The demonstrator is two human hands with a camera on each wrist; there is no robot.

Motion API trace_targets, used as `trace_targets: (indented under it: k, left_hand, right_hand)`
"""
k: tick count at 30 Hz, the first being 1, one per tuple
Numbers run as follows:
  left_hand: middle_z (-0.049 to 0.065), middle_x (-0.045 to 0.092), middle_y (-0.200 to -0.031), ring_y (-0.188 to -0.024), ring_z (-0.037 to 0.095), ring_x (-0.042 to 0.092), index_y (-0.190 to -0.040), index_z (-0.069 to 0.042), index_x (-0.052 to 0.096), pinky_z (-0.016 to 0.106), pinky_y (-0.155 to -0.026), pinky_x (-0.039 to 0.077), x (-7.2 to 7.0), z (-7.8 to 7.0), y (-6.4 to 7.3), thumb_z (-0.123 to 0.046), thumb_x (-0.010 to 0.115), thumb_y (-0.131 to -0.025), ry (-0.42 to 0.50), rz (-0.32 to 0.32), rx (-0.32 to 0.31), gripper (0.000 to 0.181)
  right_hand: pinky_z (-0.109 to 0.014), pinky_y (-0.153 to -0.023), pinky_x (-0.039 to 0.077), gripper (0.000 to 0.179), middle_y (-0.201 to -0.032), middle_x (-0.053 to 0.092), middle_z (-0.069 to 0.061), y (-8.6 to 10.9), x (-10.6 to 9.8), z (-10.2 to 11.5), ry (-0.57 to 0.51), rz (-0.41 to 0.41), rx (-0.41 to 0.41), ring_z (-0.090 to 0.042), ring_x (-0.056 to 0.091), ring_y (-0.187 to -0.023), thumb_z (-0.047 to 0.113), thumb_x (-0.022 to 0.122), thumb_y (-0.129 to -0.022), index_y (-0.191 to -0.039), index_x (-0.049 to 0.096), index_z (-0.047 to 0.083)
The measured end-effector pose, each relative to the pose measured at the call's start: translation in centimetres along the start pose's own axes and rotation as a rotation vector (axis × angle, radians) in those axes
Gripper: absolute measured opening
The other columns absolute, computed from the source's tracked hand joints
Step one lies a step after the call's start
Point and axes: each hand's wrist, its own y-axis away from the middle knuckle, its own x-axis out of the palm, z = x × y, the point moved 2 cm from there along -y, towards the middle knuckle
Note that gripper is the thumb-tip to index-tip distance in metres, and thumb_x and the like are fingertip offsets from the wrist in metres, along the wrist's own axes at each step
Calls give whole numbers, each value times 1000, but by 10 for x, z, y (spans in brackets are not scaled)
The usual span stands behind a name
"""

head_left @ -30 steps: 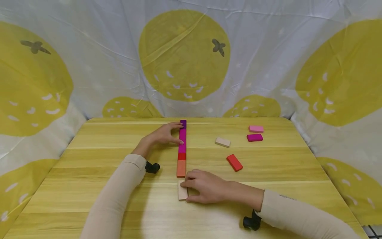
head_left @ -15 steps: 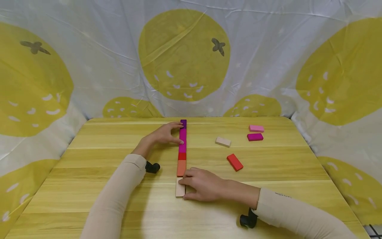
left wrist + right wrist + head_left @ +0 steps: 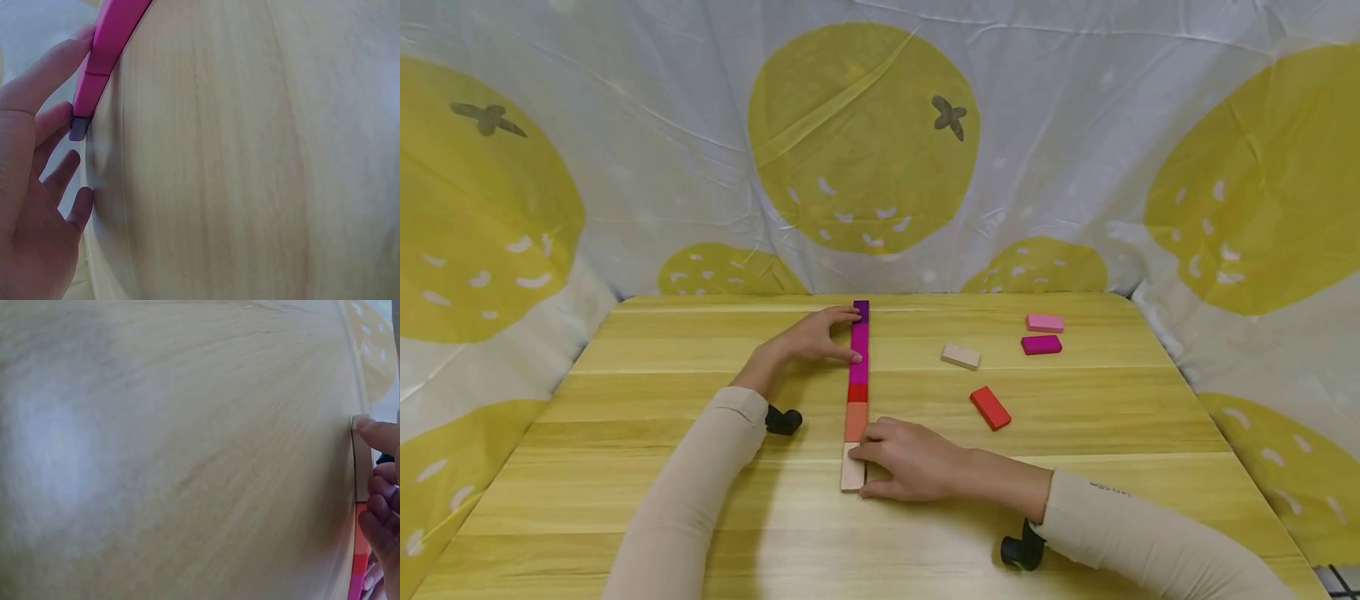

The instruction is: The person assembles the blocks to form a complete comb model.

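A straight row of flat coloured blocks runs away from the person. A purple block [image 3: 862, 306] lies at the far end, then magenta blocks [image 3: 860, 337], a red block [image 3: 857, 392] and an orange block [image 3: 856, 421]. The near end is a plain wooden block [image 3: 852, 478], flush with the orange one. My right hand [image 3: 917, 462] holds this block, thumb at its near end and fingers reaching over its top. My left hand [image 3: 808, 335] rests against the far part of the row, thumb on magenta and a fingertip by the purple. In the left wrist view its other fingers are spread apart.
To the right on the wooden table [image 3: 1112, 500] lie loose blocks: another plain one [image 3: 961, 357], a red one [image 3: 991, 408], a pink one [image 3: 1045, 323] and a magenta one [image 3: 1041, 345]. A patterned cloth [image 3: 1045, 167] hangs behind the table.
My right hand has slid the plain wooden block forward and slightly left, closing the gap to the orange block. The left hand has stayed in place.
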Motion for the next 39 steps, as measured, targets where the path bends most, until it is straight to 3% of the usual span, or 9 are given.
trace_targets:
  k: [17,24,30,39]
  left_hand:
    - [12,38,-163,-152,33,26,-154,-4,49,47,-123,22,-1,0,0,-37,87,-84,16,-14,13,86]
    - [12,37,-163,-152,33,26,-154,-4,48,47,-123,23,1,2,1,-37,87,-85,19,-14,4,86]
    - [13,38,-163,-152,33,26,-154,-3,48,48,-123,22,2,-1,2,-36,87,-85,26,-18,0,86]
    - [14,38,-162,-152,35,26,-153,-1,48,49,-123,21,1,-4,3,-35,87,-85,30,-16,5,85]
  right_hand:
    - [-24,-96,50,51,-129,65,0,-1,-6,-3,20,42,2,-12,57,-112,50,68,-99,-133,71,13]
    - [-26,-98,50,39,-124,67,3,4,-16,-7,4,11,-13,-12,59,-112,41,69,-100,-129,72,15]
    - [-26,-94,51,32,-115,68,3,14,-35,-22,-19,-56,7,-12,60,-106,35,71,-99,-122,75,14]
    - [-40,-97,53,30,-114,71,-4,26,-68,-63,-40,-118,87,-20,63,-109,29,74,-98,-119,76,8]
